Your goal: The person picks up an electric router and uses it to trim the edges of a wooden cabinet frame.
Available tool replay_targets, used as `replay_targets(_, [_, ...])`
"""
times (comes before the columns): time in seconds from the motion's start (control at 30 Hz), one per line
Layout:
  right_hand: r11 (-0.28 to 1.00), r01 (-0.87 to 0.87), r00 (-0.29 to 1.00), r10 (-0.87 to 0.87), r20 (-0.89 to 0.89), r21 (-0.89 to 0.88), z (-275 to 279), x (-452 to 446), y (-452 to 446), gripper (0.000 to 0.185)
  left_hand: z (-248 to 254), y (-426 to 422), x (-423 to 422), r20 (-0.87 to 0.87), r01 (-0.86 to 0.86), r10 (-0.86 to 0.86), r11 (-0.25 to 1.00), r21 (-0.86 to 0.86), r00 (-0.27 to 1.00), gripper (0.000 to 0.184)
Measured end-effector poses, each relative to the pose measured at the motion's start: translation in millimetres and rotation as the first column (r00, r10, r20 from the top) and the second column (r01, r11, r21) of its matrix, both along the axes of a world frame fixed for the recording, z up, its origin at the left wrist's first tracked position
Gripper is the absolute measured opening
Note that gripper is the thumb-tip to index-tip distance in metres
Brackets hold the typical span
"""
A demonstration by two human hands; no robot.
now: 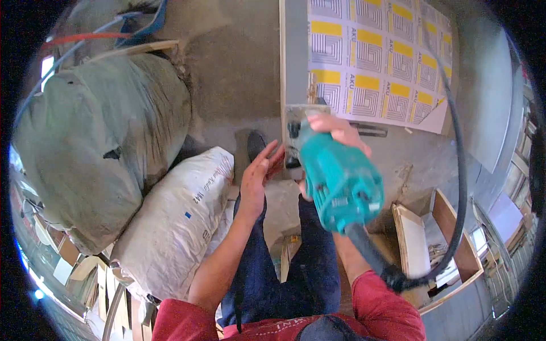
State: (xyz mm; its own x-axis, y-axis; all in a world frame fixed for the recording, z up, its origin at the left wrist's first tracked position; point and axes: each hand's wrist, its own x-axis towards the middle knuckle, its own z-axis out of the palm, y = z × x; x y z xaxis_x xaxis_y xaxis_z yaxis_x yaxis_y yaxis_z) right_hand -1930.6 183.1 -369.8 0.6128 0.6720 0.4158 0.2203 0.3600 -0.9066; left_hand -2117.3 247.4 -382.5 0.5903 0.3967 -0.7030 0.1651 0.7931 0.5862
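Teal router (pixel 335 176) in right hand (pixel 340 131), left (pixel 257 177) perhaps touching

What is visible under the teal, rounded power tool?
Under the tool, its flat greyish base plate shows over a long grey strip. The tool's body covers the rest; no cutting bit is visible.

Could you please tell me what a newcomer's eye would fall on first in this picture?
Most likely the teal power tool, held in the right hand near the middle of the view. Next might come the yellow-patterned printed sheet at upper right and the bulging green sack at far left.
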Motion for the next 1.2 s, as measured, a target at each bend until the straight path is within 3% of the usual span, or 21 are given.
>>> replay_targets(0.1, [0.992, 0.058, 0.994, -0.047, 0.099, -0.112, -6, 37, 35, 0.077, 16, 4, 11, -0.146, 0.012, -0.006, 0.999, 0.038, 0.989, 0.056])
replay_targets(0.37, [0.962, 0.213, 0.939, -0.153, 0.309, -0.172, -10, 131, 145, 0.067, -8, 100, 109, -0.084, -0.024, 0.044, 0.974, 0.224, 0.996, 0.052])
replay_targets(0.5, [0.944, 0.233, 0.946, -0.165, 0.278, -0.235, -11, 178, 198, 0.060, -25, 178, 206, 0.052, -0.165, 0.158, 0.972, 0.168, 0.986, 0.052])
replay_targets(0.63, [0.947, 0.118, 0.970, -0.045, 0.238, -0.300, -11, 229, 249, 0.064, -26, 244, 289, 0.117, -0.179, 0.150, 0.938, 0.297, 0.982, 0.055])
replay_targets(0.7, [0.957, 0.238, 0.951, -0.195, 0.239, -0.167, -6, 248, 281, 0.051, -34, 271, 323, 0.137, -0.178, 0.140, 0.928, 0.327, 0.981, 0.058])
replay_targets(0.8, [0.928, 0.336, 0.932, -0.304, 0.197, -0.161, 3, 273, 316, 0.043, -43, 306, 363, 0.173, -0.229, 0.175, 0.898, 0.376, 0.969, 0.056])
replay_targets(0.83, [0.934, 0.343, 0.930, -0.321, 0.178, -0.105, 3, 283, 330, 0.043, -35, 317, 375, 0.096, -0.197, 0.175, 0.921, 0.337, 0.980, 0.055])
replay_targets(0.9, [0.924, 0.377, 0.906, -0.354, 0.233, -0.065, 2, 304, 353, 0.043, -34, 327, 391, -0.089, -0.086, 0.160, 0.831, 0.550, 0.983, 0.046])
replay_targets(0.93, [0.926, 0.370, 0.909, -0.345, 0.235, -0.069, -1, 316, 363, 0.043, -39, 321, 398, -0.089, -0.092, 0.168, 0.832, 0.546, 0.982, 0.046])
replay_targets(1.0, [0.931, 0.359, 0.907, -0.364, 0.214, 0.062, -6, 340, 385, 0.042, -41, 309, 411, -0.194, -0.106, 0.309, 0.739, 0.666, 0.931, 0.047])
replay_targets(1.03, [0.931, 0.363, 0.899, -0.362, 0.247, 0.043, -4, 349, 394, 0.041, -14, 313, 410, -0.282, 0.000, 0.234, 0.770, 0.638, 0.930, 0.045])
replay_targets(1.13, [0.932, 0.359, 0.905, -0.360, 0.225, 0.049, -4, 373, 421, 0.041, -7, 317, 413, -0.345, 0.099, 0.165, 0.769, 0.632, 0.924, 0.048])
replay_targets(1.17, [0.937, 0.338, 0.907, -0.351, 0.233, 0.091, -10, 388, 431, 0.043, -14, 314, 415, -0.264, 0.036, 0.234, 0.682, 0.731, 0.936, 0.048])
replay_targets(1.2, [0.938, 0.335, 0.909, -0.347, 0.231, 0.091, -9, 397, 436, 0.043, -15, 314, 415, -0.266, 0.035, 0.237, 0.682, 0.731, 0.934, 0.048])
